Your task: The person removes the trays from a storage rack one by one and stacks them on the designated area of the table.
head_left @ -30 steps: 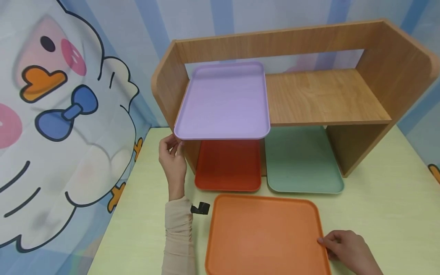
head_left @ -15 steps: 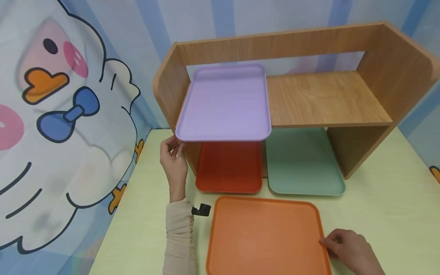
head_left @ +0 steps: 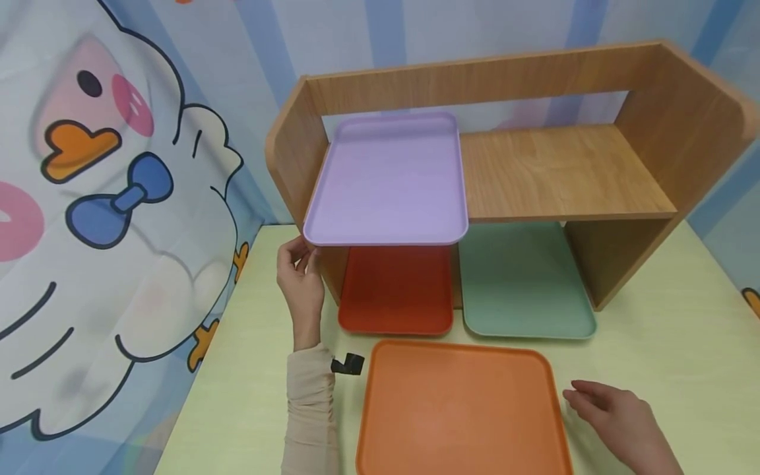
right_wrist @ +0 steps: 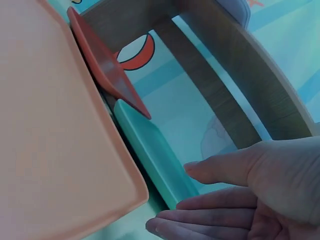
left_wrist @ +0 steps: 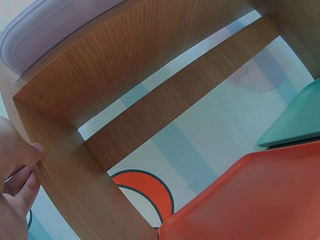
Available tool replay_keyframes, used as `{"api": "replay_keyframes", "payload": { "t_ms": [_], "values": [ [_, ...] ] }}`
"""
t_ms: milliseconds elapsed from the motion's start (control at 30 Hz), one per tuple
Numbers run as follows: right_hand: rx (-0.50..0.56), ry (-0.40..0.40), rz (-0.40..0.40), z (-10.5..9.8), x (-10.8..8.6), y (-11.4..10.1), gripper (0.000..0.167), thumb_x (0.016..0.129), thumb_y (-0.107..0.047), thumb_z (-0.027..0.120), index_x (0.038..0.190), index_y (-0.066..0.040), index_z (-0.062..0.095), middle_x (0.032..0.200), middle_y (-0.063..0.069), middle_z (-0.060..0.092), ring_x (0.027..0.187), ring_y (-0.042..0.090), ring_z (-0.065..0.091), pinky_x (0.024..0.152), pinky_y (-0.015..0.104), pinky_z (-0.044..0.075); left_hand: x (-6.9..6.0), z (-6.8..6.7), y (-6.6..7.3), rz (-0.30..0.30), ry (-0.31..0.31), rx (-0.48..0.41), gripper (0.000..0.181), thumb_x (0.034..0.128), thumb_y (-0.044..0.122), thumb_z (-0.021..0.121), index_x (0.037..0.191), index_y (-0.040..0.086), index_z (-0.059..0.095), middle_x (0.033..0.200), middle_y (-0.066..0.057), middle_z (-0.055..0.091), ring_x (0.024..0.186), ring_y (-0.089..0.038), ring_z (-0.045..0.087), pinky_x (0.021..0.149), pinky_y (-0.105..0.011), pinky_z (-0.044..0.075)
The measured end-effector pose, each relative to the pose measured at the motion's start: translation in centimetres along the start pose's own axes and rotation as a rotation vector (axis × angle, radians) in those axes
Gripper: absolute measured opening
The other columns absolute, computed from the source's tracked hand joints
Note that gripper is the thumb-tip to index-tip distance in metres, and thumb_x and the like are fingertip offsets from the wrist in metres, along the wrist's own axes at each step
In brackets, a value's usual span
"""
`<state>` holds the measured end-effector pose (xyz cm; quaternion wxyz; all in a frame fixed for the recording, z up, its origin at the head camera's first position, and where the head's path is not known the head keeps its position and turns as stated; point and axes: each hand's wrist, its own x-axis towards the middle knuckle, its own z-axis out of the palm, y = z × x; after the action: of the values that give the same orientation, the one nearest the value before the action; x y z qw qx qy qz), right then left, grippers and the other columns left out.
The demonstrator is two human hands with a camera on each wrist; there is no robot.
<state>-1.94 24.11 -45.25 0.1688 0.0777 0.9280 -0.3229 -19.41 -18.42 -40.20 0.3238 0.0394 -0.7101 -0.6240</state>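
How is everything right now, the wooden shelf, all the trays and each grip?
Wooden shelf: standing upright
Purple tray: on the shelf, empty, front overhanging
Red tray: partly under the shelf, looks empty
Green tray: partly under the shelf, looks empty
Orange tray: on the table, looks empty
Left grip: pinching the shelf's side edge
Right grip: holding nothing

The pale yellow table carries a wooden shelf and orange tray.

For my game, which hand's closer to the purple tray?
Left. The left hand is by the near left corner of the purple tray; the right hand is farther, beside the orange tray.
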Motion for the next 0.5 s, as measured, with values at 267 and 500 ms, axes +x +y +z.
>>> {"api": "replay_keyframes", "payload": {
  "t_ms": [267,500],
  "values": [
    [0.130,-0.022,0.028,-1.0,-0.5,-1.0,0.072,0.092,-0.057,0.052,0.137,-0.001,0.049,0.120,0.015,0.066,0.104,0.024,0.066,0.083,0.041,0.056,-0.2,0.1,0.6,-0.019,0.005,0.016,0.030,0.0895,-0.009,0.056,0.118,-0.004,0.053,0.115,-0.015,0.056,0.105,-0.019,0.054,0.097,-0.028,0.050],
    [0.328,0.060,-0.055,-1.5,-1.3,-2.0,0.063,0.092,-0.049,0.056,0.140,-0.009,0.048,0.119,-0.005,0.068,0.095,-0.016,0.057,0.075,0.008,0.047,-1.0,0.0,3.4,-0.014,-0.010,0.025,0.030,0.0893,-0.011,0.055,0.119,-0.010,0.051,0.114,-0.021,0.055,0.106,-0.024,0.054,0.099,-0.034,0.050]
  ]
}}
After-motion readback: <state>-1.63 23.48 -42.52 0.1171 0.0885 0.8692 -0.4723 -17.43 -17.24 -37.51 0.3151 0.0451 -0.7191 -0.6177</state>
